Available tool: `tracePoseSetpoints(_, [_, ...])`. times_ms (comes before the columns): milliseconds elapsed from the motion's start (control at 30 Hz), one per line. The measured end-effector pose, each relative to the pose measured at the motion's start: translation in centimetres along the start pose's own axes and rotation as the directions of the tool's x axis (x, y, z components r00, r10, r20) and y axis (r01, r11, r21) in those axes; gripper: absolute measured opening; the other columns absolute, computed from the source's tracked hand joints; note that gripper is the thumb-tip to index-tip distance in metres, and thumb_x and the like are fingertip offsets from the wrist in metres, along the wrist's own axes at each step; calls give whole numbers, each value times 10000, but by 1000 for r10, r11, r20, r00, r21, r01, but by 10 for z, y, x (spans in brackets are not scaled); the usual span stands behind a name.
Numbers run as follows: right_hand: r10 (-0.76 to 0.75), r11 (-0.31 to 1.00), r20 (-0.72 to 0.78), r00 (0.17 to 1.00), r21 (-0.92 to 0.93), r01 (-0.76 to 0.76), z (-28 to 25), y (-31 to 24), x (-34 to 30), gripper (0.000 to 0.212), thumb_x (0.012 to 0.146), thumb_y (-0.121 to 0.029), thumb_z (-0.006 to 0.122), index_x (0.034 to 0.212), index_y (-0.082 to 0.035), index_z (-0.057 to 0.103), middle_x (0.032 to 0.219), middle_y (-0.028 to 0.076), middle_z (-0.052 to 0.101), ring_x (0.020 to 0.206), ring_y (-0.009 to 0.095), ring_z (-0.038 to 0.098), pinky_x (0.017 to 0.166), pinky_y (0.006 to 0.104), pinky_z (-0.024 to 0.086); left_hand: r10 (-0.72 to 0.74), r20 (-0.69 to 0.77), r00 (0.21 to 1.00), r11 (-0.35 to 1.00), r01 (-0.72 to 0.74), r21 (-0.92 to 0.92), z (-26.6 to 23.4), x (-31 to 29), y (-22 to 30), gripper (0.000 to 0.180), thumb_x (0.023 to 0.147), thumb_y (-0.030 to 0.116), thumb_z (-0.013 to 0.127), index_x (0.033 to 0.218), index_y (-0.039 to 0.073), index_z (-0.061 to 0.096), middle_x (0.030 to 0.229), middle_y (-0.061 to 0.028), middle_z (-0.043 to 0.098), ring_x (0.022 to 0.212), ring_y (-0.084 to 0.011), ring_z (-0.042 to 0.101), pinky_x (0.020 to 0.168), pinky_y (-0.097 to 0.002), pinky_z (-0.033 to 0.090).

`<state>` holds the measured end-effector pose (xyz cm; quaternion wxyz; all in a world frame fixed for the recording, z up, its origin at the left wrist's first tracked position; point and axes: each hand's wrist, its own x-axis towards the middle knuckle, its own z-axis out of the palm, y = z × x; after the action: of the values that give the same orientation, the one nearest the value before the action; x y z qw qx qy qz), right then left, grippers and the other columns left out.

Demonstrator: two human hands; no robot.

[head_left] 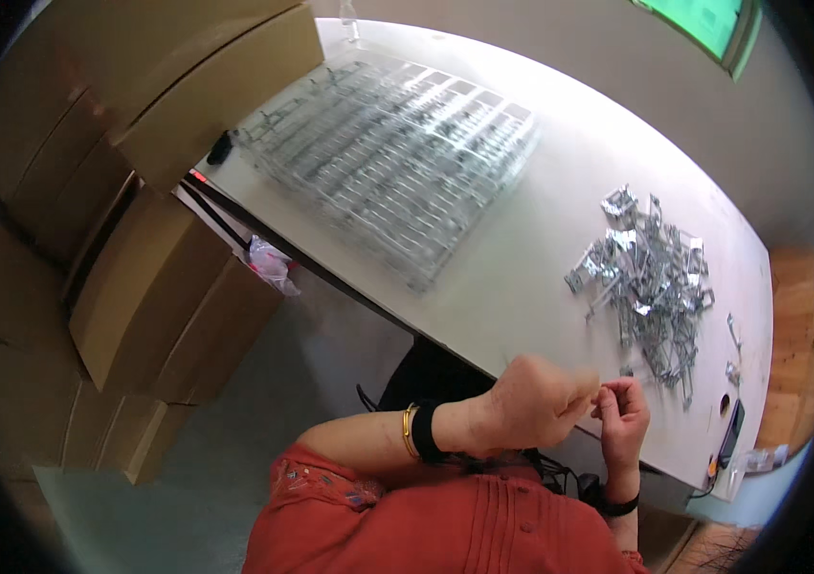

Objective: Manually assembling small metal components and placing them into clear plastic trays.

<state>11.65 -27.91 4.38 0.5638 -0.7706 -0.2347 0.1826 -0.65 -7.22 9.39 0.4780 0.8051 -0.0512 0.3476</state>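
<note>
My left hand [536, 404], with a gold bracelet and a black band at the wrist, is closed and a little blurred by motion. Beside it, almost touching, my right hand [624, 411] is pinched with thumb and fingers together. Whatever sits between the fingertips is too small or hidden to make out. Both hands are over the near edge of the white table [512, 277]. Just beyond them lies a loose heap of small shiny metal brackets [651, 287], tangled together with thin arms sticking out.
Clear plastic trays [388, 163] holding rows of metal parts cover the table's far left. Cardboard boxes [139, 277] are stacked at the left. A dark phone-like object [732, 430] lies near the right edge, by a round hole [724, 405]. A plastic bag [273, 263] hangs below the table's left edge.
</note>
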Motion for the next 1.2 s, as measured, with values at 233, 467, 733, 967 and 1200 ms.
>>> tracePoseSetpoints(233, [77, 988, -56, 995, 140, -69, -17, 22, -3, 68, 1030, -69, 649, 1086, -45, 619, 867, 28, 690, 764, 85, 655, 674, 234, 538, 14, 39, 999, 978, -6, -207, -15, 35, 22, 415, 919, 156, 755, 646, 85, 451, 518, -82, 421, 425, -288, 442, 439, -430, 351])
tracePoseSetpoints(467, [72, 985, -93, 993, 162, -56, -11, 28, -8, 79, 1032, -59, 653, 1105, -55, 624, 879, 31, 701, 755, 78, 635, 691, 228, 518, 25, -14, 1000, 433, -23, -901, -55, 49, 51, 463, 1054, 423, 570, 728, 123, 438, 529, 16, 436, 411, -147, 381, 489, -426, 486])
tracePoseSetpoints(733, [-9, 984, -101, 995, 176, 27, -13, 25, -9, 83, 1035, -44, 651, 1114, -47, 626, 911, 37, 697, 774, 84, 640, 694, 230, 523, 31, 243, 970, 287, 224, -931, -105, 26, 32, 498, 1091, 483, 474, 751, 121, 442, 507, -7, 468, 379, -162, 407, 543, -475, 556])
tracePoseSetpoints(967, [-22, 989, -92, 996, 144, 35, -11, 28, -9, 91, 1035, -46, 652, 1120, -46, 618, 947, 27, 681, 837, 94, 672, 711, 229, 547, -18, 197, 980, 270, 194, -943, -19, 50, 19, 504, 1095, 490, 448, 751, 121, 441, 509, -14, 474, 381, -166, 412, 568, -492, 558])
tracePoseSetpoints(1200, [-29, 991, -90, 996, 129, 41, -9, 25, -11, 92, 1039, -38, 645, 1125, -42, 615, 983, 32, 665, 838, 93, 663, 705, 230, 544, -47, 157, 986, 272, 164, -948, -78, 15, 31, 511, 1099, 496, 421, 750, 121, 440, 510, -20, 480, 382, -170, 418, 593, -509, 560])
